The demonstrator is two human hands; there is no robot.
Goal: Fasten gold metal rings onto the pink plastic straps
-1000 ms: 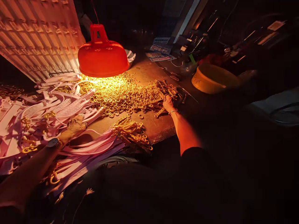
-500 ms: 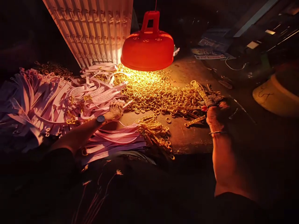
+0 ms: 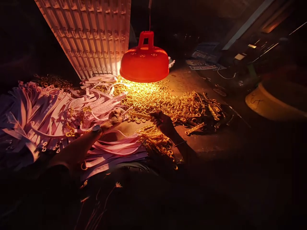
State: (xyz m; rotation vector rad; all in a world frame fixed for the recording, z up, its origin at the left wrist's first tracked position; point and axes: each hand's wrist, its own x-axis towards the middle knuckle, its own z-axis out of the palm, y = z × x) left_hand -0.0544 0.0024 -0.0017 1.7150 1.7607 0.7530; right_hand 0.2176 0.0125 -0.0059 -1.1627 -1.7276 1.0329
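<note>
My left hand (image 3: 114, 118) is closed on the end of a pink strap (image 3: 126, 111), beside a heap of similar straps (image 3: 55, 108). Just to its right, my right hand (image 3: 164, 123) pinches a short gold chain (image 3: 141, 115) that points toward the left hand. Strap and chain ends lie close together; whether they touch I cannot tell. Behind both hands spreads a pile of small gold rings (image 3: 153, 99). In front lies a bundle of pink straps (image 3: 115, 147) with gold chains (image 3: 153, 135) at their right ends.
A red lamp (image 3: 145, 67) hangs low over the rings. Behind it at left stands a ribbed panel (image 3: 91, 35). More gold chains (image 3: 212, 107) lie at the pile's right end, one loose chain (image 3: 195, 128) nearer me. A yellow bucket (image 3: 266, 103) is at far right.
My right hand has swung left from the pile's right end to near my left hand, bringing a gold chain. My left hand stays at the strap. The view has shifted slightly.
</note>
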